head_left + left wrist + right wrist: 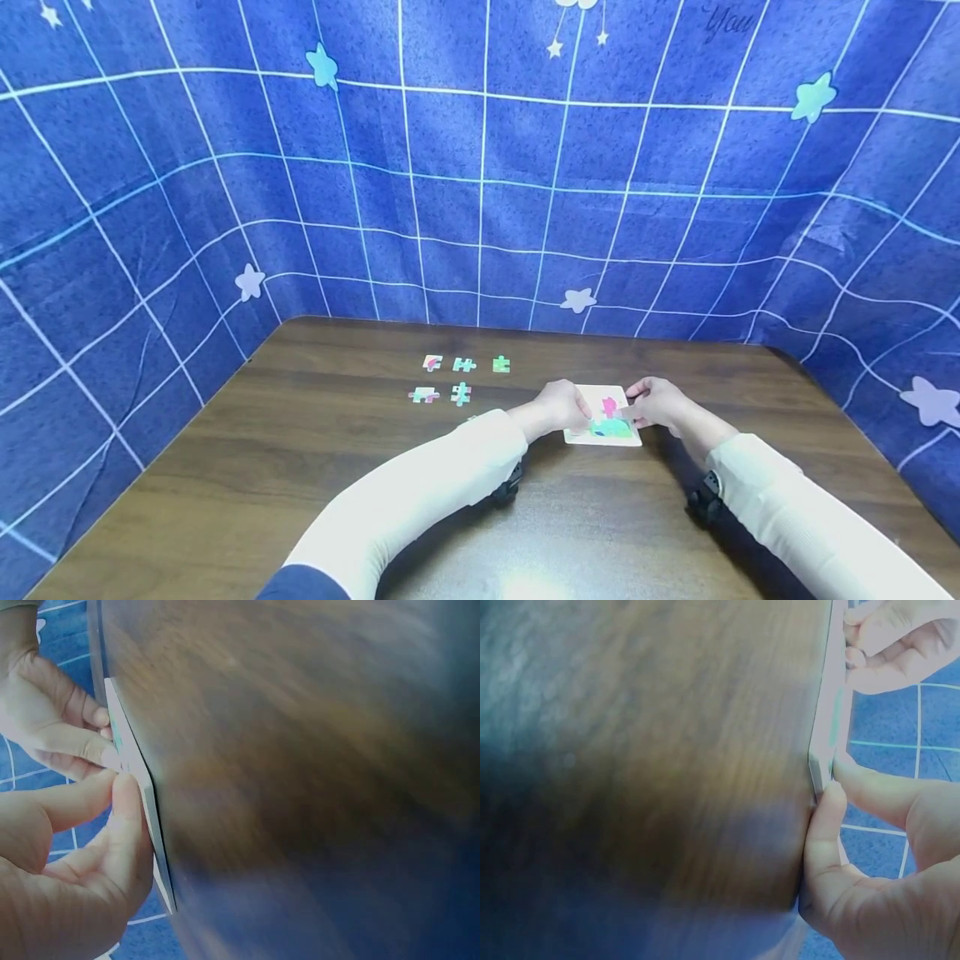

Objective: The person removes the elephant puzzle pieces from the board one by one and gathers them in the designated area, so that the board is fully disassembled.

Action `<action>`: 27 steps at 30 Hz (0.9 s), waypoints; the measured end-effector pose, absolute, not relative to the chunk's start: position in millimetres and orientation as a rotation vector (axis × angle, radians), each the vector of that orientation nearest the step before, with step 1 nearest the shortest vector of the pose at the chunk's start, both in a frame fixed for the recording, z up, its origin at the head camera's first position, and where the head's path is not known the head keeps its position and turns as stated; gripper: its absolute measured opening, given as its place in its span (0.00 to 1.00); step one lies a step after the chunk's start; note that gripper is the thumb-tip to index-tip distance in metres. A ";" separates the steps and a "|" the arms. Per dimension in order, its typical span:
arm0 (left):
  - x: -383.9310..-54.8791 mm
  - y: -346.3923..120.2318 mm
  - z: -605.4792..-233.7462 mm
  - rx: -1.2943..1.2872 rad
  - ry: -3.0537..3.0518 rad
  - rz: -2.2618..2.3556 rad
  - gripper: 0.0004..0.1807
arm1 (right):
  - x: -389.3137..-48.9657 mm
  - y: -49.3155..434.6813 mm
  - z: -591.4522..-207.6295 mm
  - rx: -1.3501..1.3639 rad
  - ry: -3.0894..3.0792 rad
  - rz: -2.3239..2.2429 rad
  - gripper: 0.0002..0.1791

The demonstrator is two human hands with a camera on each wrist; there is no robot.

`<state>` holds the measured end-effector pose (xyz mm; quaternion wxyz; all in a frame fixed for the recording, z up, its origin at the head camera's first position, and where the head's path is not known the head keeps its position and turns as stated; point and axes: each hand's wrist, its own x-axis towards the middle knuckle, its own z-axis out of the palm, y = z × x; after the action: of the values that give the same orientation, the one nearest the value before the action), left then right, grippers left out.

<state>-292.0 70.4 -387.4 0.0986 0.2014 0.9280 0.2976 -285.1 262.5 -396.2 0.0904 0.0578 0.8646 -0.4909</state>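
A pale-bordered puzzle board (603, 439) with a pink figure and a green and blue picture lies flat on the table, right of centre. My left hand (560, 405) reaches over the board's left side, thumb and finger pinched together low on its face; the puzzle piece between them is almost wholly hidden. From the other side, my right hand (663, 404) grips the board's right edge, thumb on top. In the right wrist view, the right fingertip (832, 796) meets the board's rim near a corner. Both hands stand close together in the left wrist view.
Several loose puzzle pieces (464, 365) lie in two rough rows left of the board. Another sits partly behind my left sleeve (450, 454). The brown wooden table (337, 467) ends at a blue gridded curtain (450, 208) behind and at both sides.
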 end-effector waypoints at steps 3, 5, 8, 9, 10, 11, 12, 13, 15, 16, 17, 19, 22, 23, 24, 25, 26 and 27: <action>-292.6 73.8 -388.1 0.535 2.734 0.940 0.02 | -285.1 262.3 -395.1 0.172 2.571 -1.448 0.26; -293.9 76.6 -390.1 0.480 2.700 1.015 0.03 | -285.0 261.6 -394.7 0.176 2.574 -1.438 0.26; -296.1 80.1 -393.0 0.425 2.672 1.079 0.03 | -285.4 261.4 -394.6 0.180 2.574 -1.429 0.26; -296.6 81.1 -393.5 0.412 2.664 1.093 0.04 | -285.6 261.2 -394.8 0.187 2.573 -1.429 0.26; -296.9 81.5 -393.6 0.406 2.665 1.094 0.04 | -285.8 261.2 -394.8 0.189 2.573 -1.430 0.26; -296.9 81.7 -393.8 0.404 2.669 1.093 0.04 | -286.0 261.1 -395.0 0.189 2.574 -1.428 0.26; -296.8 81.6 -393.5 0.405 2.671 1.095 0.04 | -286.4 261.3 -395.2 0.191 2.575 -1.428 0.26; -296.6 81.4 -393.3 0.410 2.673 1.096 0.04 | -286.6 261.2 -395.5 0.196 2.576 -1.428 0.26; -295.4 80.3 -392.1 0.409 2.660 1.122 0.04 | -287.3 261.8 -396.2 0.195 2.576 -1.429 0.26; -294.6 79.6 -391.4 0.409 2.657 1.130 0.04 | -287.4 262.0 -396.6 0.191 2.574 -1.430 0.26; -294.0 79.1 -390.8 0.400 2.639 1.156 0.04 | -287.5 262.2 -397.0 0.189 2.570 -1.432 0.25; -293.1 78.3 -390.1 0.385 2.612 1.185 0.04 | -287.7 262.4 -397.6 0.186 2.563 -1.434 0.25; -292.0 77.5 -389.6 0.377 2.598 1.195 0.05 | -287.7 262.2 -398.1 0.194 2.560 -1.433 0.24; -291.9 77.4 -389.7 0.375 2.591 1.201 0.05 | -287.6 262.0 -397.9 0.199 2.563 -1.429 0.24; -291.8 77.2 -390.2 0.379 2.594 1.197 0.05 | -287.4 261.8 -397.7 0.203 2.566 -1.424 0.24; -291.8 76.8 -390.4 0.383 2.594 1.200 0.05 | -287.2 261.7 -397.5 0.208 2.566 -1.424 0.24; -291.9 76.1 -390.7 0.386 2.588 1.212 0.05 | -287.0 261.5 -397.4 0.213 2.568 -1.423 0.24; -292.3 75.4 -391.3 0.389 2.579 1.221 0.05 | -286.6 261.3 -397.2 0.214 2.568 -1.423 0.25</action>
<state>-292.3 75.4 -391.3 0.1305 0.1340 0.8879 0.4204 -286.6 261.3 -397.2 0.0990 0.0724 0.8681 -0.4810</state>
